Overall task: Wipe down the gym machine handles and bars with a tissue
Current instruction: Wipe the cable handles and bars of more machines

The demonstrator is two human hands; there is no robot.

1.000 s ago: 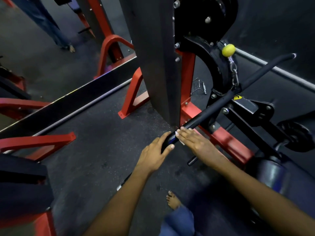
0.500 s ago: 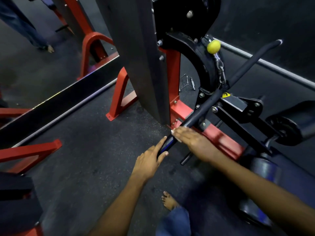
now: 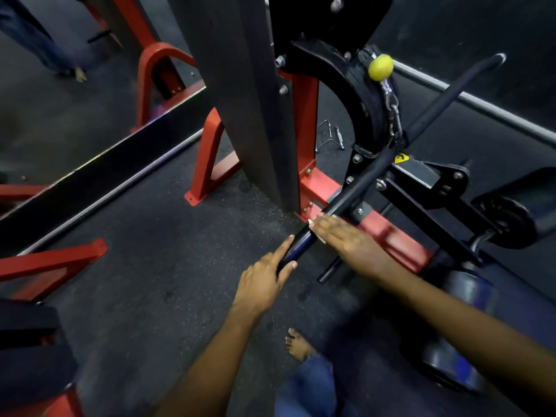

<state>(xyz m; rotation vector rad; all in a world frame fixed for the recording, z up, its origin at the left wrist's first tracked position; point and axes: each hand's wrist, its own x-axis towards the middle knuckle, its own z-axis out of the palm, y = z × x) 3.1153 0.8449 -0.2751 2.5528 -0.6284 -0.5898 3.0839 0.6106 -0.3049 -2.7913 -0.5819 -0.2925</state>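
Black, long and straight, the cable-attachment bar (image 3: 358, 192) runs diagonally from lower centre to the upper right and hangs by a chain (image 3: 392, 111) from the machine's black pulley bracket (image 3: 340, 76). A yellow ball stopper (image 3: 380, 67) sits at the top of the chain.

The left hand (image 3: 264, 279) holds the near end of the bar: the index finger lies extended along the bar's far side and the thumb presses on the near side, so the bar is pinched between them.

The right hand (image 3: 346, 236) lies across the bar just above the left hand, fingers straight and flat, palm down. It is motion-blurred. A white tissue (image 3: 313, 225) is pressed between this hand and the bar; only small white edges show at the fingertips and below the fingers.

The red steel frame (image 3: 310, 136) of the machine stands directly behind the bar, bolted beside a dark upright column (image 3: 240, 100). The floor is dark speckled rubber (image 3: 150, 236). A bare foot (image 3: 299, 344) and a blue trouser leg (image 3: 307, 386) appear at the bottom edge.
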